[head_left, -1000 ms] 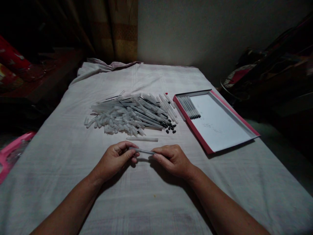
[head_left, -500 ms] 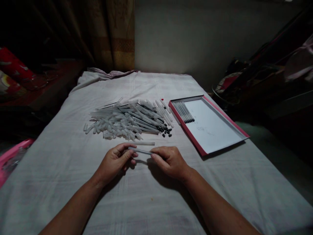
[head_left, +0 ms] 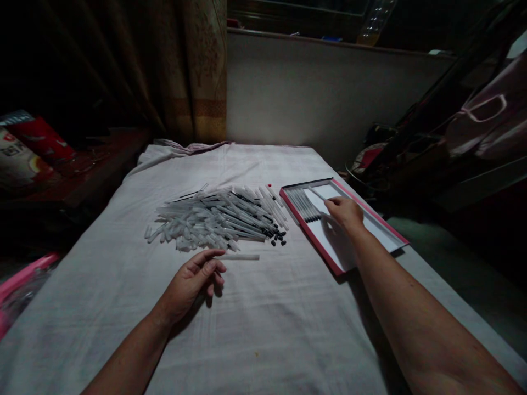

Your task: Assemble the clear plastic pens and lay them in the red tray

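Note:
My right hand [head_left: 345, 213] is closed on a pen [head_left: 316, 193] above the shallow red-edged box lid [head_left: 313, 241]. The pen's far end points to the upper left, beside a row of similar pens [head_left: 303, 205] with black ends lying in the lid. My left hand [head_left: 201, 277] hovers over the cloth, fingers loosely curled and apart, holding nothing. Just past its fingertips a clear tube [head_left: 241, 257] lies on the cloth. Beyond that spreads a heap of pen parts [head_left: 218, 216], caps, tubes and refills mixed together, with small black plugs [head_left: 278, 237] at its right edge.
A pale checked cloth [head_left: 230, 340] covers the table. To the left are a pink basin [head_left: 28, 274] and a dark side table [head_left: 94, 170] with a red packet. A curtain [head_left: 206, 71] and wall stand behind. Dark clutter fills the right side.
My right hand has moved from beside my left hand to over the box lid, carrying the pen. My left hand has let go of it and stayed near the clear tube. The view has tilted up.

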The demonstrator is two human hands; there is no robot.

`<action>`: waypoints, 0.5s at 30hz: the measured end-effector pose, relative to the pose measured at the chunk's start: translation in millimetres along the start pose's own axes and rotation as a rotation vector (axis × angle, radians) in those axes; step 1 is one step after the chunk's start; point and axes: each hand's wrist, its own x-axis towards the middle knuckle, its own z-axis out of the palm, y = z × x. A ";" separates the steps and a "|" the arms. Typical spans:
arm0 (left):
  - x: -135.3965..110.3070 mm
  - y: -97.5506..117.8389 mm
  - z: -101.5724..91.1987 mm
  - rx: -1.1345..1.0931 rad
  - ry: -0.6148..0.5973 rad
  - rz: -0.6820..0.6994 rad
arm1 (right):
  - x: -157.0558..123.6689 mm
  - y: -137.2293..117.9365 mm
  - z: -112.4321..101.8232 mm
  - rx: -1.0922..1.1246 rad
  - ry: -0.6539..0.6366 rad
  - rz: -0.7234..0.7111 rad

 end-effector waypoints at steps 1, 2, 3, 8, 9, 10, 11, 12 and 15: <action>0.3 -0.2 -0.5 -0.003 -0.003 0.003 | 4.1 -1.0 4.9 -0.036 -0.012 0.007; 0.6 -0.5 -1.1 -0.004 -0.004 0.006 | 6.7 -1.9 9.8 -0.062 -0.026 0.012; 1.0 -0.9 -1.8 -0.002 -0.007 0.004 | 8.5 -2.7 14.4 -0.082 -0.036 0.016; 1.7 -2.8 -3.4 -0.005 -0.018 -0.015 | 14.9 -4.4 31.0 -0.162 -0.059 -0.042; 1.7 -3.1 -3.2 -0.008 -0.021 -0.016 | 16.2 -5.1 33.0 -0.173 -0.068 -0.064; 1.5 -3.4 -3.1 -0.012 -0.020 -0.014 | 17.5 -6.1 34.7 -0.183 -0.079 -0.084; 1.4 -3.7 -2.8 -0.014 -0.018 -0.016 | 18.8 -7.2 35.9 -0.190 -0.090 -0.099; 1.3 -4.0 -2.7 -0.015 -0.016 -0.019 | 20.0 -8.4 36.8 -0.195 -0.099 -0.108; 1.4 -4.6 -2.6 -0.019 -0.011 -0.027 | 23.1 -11.6 37.9 -0.207 -0.128 -0.117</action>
